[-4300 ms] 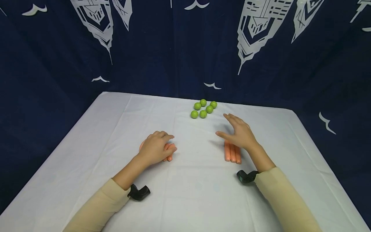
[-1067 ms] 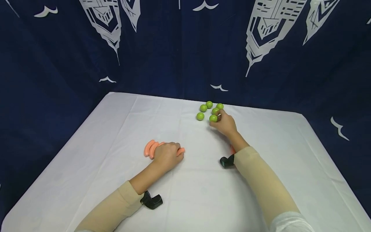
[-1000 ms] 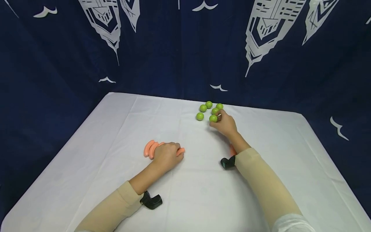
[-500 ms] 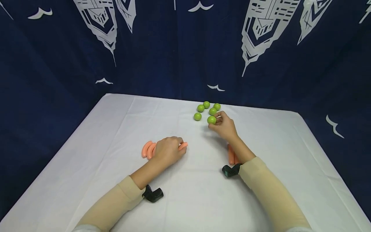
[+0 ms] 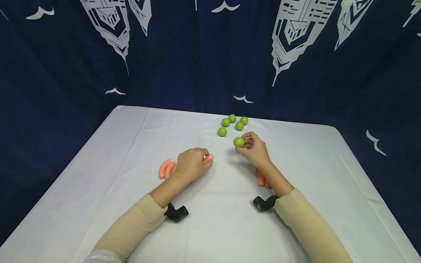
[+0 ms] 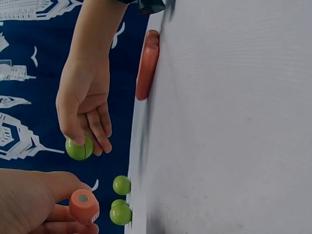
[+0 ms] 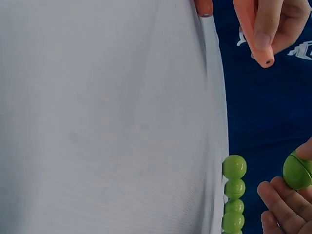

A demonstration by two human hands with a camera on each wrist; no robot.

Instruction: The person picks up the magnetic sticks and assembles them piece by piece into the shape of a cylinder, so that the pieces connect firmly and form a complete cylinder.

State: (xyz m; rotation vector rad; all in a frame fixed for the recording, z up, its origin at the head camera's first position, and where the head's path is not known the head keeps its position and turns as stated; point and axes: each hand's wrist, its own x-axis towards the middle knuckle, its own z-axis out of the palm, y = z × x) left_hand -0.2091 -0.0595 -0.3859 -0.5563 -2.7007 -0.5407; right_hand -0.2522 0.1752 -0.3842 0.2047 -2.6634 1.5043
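Head cam: left hand (image 5: 190,163) is mid-frame, fingers curled round a pink sausage (image 5: 208,158) with one end poking out. Right hand (image 5: 255,151), right of centre, has a green ball (image 5: 238,142) pinched between thumb and fingers. Five loose balls (image 5: 239,126) sit upper centre on the white cloth (image 5: 217,215). Curved sausages (image 5: 164,169) are left of centre; straight sausages (image 5: 260,178) are partly hidden by the right forearm.

Left wrist cam: gripped sausage is end-on, lower left, pinched ball above it.

Right wrist cam: gripped sausage upper right, pinched ball at the right edge.
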